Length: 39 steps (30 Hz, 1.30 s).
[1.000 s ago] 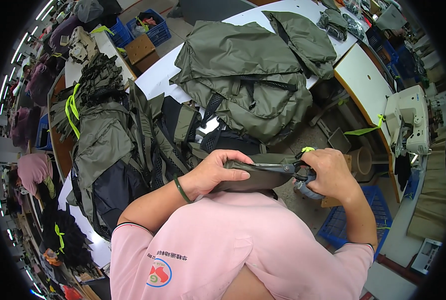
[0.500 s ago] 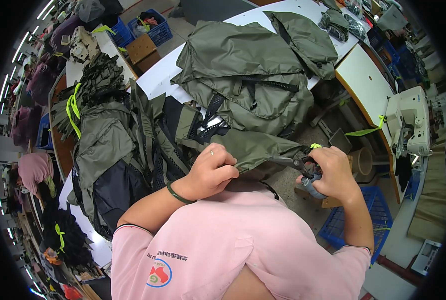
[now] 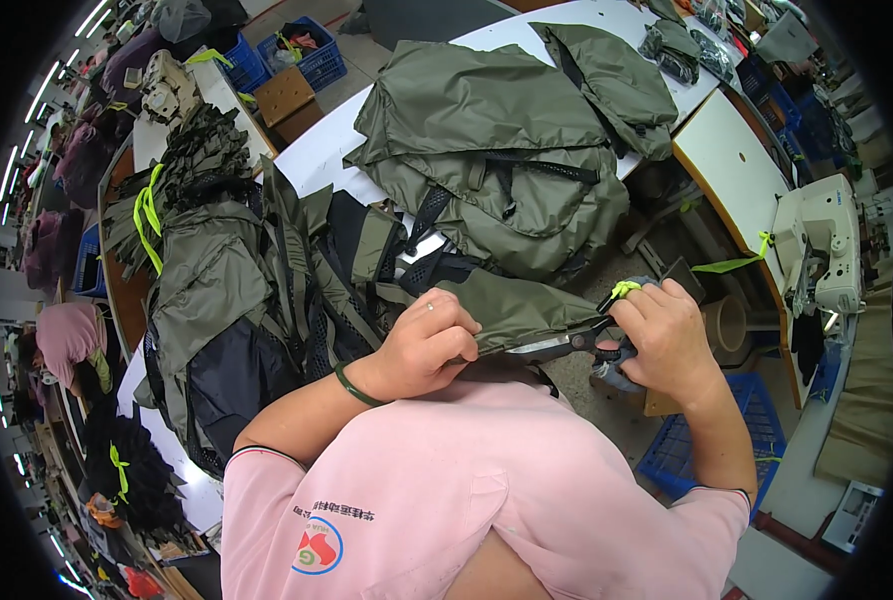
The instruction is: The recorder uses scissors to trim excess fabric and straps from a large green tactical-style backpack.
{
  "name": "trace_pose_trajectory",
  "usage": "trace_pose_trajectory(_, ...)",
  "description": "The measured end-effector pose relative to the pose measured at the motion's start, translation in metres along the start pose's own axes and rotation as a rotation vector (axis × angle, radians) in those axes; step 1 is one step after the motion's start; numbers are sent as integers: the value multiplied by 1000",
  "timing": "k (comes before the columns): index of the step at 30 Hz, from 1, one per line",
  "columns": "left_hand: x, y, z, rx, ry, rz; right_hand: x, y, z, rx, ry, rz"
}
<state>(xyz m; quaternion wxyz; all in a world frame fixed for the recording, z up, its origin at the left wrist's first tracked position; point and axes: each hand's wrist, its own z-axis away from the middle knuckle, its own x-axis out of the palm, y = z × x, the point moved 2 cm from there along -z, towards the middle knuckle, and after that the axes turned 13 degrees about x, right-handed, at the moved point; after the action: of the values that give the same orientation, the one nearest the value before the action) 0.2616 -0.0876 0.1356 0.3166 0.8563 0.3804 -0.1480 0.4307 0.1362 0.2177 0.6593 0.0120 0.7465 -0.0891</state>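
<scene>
Left hand (image 3: 421, 345): fingers closed on the near edge of the olive fabric; a ring and a dark green bangle are worn on this side.
Right hand (image 3: 668, 335): fingers wrapped around the handles of the scissors (image 3: 558, 345), whose blades point left along the fabric's lower edge.
Olive fabric (image 3: 521, 305): stretched between the hands, just in front of the pink shirt (image 3: 466, 450).
Main desk (image 3: 316, 160): white-topped, its edge bowed by the lens, mostly covered.
Far load: a large olive bag (image 3: 486, 105) with black straps, lying flat.
Left load: heaped olive and black bag pieces (image 3: 216, 290), a neon strip (image 3: 146, 215) looped over them.
Right side: a second white-topped table (image 3: 736, 150) with a wooden edge, and a pale sewing machine (image 3: 831, 235).
Floor: grey; a blue crate (image 3: 706, 450) stands below the right forearm, another blue basket (image 3: 311, 60) beyond the main desk, near a brown wooden box (image 3: 284, 98).
Room beyond: a person in pink (image 3: 71, 345) bending at far left, rows of tube lights (image 3: 9, 172) near the rim.
</scene>
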Motion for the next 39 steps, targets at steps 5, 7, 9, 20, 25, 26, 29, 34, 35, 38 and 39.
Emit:
trace_pose_trajectory(5, 0, -1, 0, 9, 1, 10, 4, 0, 0, -6, -20, -17)
trace_pose_trajectory(7, 1, -3, 2, 20, -3, 9, 7, 1, 0, -7, -20, -22)
trace_pose_trajectory(9, 1, -3, 2, 21, -5, 6, 8, 1, 1, -7, -22, -29)
trace_pose_trajectory(20, 3, -3, 3, 30, -9, 21, 10, 5, 3, -7, -38, -45)
trace_pose_trajectory(25, 2, -1, 2, 30, -4, 21, 15, 11, 8, 2, -70, -87)
trace_pose_trajectory(26, 2, -1, 3, 31, -3, 19, 18, 14, 9, 28, -79, -124)
trace_pose_trajectory(29, 2, 0, 3, 34, -3, 18, 24, 17, 12, 70, -81, -202)
trace_pose_trajectory(34, 3, -2, 4, 38, -4, 23, 20, 7, 6, 67, -69, -294)
trace_pose_trajectory(35, 3, -2, 5, 24, 10, 38, 21, 7, 6, 53, -85, -282)
trace_pose_trajectory(38, 2, -4, 6, 6, 38, 65, 27, 7, 2, 72, -111, -308)
trace_pose_trajectory(39, 2, -5, 7, 7, 55, 85, 30, 7, 2, 115, -122, -340)
